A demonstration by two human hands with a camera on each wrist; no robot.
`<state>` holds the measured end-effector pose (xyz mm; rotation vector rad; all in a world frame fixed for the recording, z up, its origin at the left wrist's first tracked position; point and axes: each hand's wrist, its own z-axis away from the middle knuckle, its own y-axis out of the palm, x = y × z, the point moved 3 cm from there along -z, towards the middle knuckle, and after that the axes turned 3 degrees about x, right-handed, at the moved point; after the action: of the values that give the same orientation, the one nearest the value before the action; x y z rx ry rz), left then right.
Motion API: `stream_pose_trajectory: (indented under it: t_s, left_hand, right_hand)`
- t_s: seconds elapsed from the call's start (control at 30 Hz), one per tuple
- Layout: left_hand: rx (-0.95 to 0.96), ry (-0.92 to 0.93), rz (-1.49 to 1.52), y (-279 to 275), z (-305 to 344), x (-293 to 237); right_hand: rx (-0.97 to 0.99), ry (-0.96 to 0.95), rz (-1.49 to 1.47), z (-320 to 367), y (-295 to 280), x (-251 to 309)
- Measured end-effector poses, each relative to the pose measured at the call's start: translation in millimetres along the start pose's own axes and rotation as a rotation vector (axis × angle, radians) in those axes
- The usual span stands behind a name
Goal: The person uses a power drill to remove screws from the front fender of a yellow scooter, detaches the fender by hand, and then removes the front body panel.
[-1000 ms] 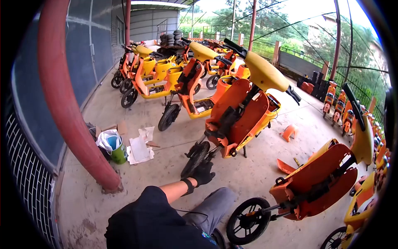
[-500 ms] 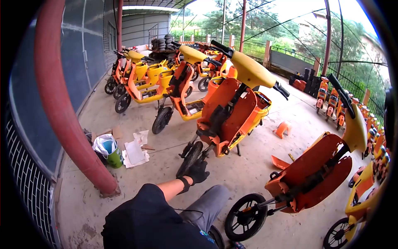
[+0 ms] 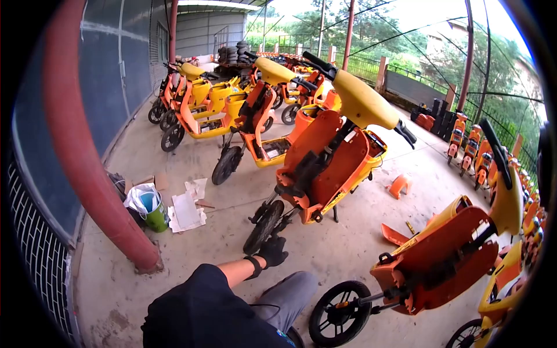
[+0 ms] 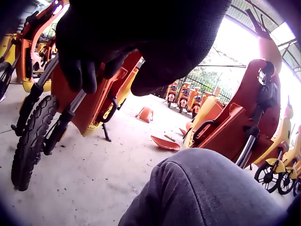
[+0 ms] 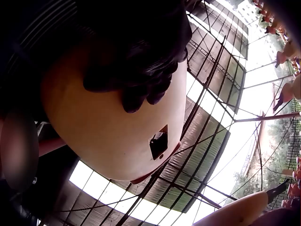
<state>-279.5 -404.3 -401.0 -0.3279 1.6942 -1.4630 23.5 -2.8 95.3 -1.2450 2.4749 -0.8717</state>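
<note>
In a black glove, my left hand point(image 3: 271, 252) hangs loosely just beside the front tire point(image 3: 264, 227) of an orange-and-yellow scooter point(image 3: 333, 159). The left wrist view shows its fingers slightly bent with nothing between them, overlapping the scooter's orange leg shield and fork; the treaded tire point(image 4: 35, 141) stands to their left. My right hand point(image 5: 141, 61), also gloved in black, shows only in its wrist view. Its bent fingers lie over a smooth, rounded, pale yellow panel point(image 5: 108, 141) with a squarish hole. Deep shadow covers the palm, and I cannot tell whether it grips something there.
A second scooter point(image 3: 435, 255) stands close on the right. Orange fender pieces point(image 3: 399, 185) lie on the concrete floor. Left are a red post point(image 3: 87, 145), a green bucket point(image 3: 155, 217) and torn cardboard point(image 3: 185, 211). More scooters point(image 3: 212, 110) stand behind.
Half a second ago my left hand reached further forward over the tire with a finger extended; now it is drawn back slightly toward my knee. The head view shifted a little.
</note>
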Motion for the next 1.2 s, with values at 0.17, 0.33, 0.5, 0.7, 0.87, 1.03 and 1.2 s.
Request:
stream_pose_trajectory:
  t_s: [0.17, 0.33, 0.5, 0.7, 0.87, 1.03, 1.2]
  left_hand:
    - [-0.035, 0.008, 0.035, 43, -18, 76]
    - [-0.531, -0.085, 0.213, 10, 18, 102]
    - [-0.715, -0.008, 0.352, -19, 57, 78]
    - [-0.484, -0.154, 0.287, 23, 73, 87]
    - [-0.37, -0.054, 0.366, 11, 44, 44]
    - [-0.471, 0.144, 0.366, -4, 9, -20]
    - [-0.28, 0.303, 0.268, 14, 17, -89]
  right_hand:
    - [0.041, -0.162, -0.145, -107, 43, 74]
    - [0.633, -0.728, -0.976, -271, 136, 198]
    - [0.898, -0.446, -1.415, -76, 70, 512]
    - [0.801, -0.59, -1.059, 27, 142, 410]
    - [1.008, -0.014, -0.918, 68, 97, 255]
    - [0.856, 0.438, -0.95, 137, 61, 129]
    - [0.742, 0.516, -1.033, 256, 86, 25]
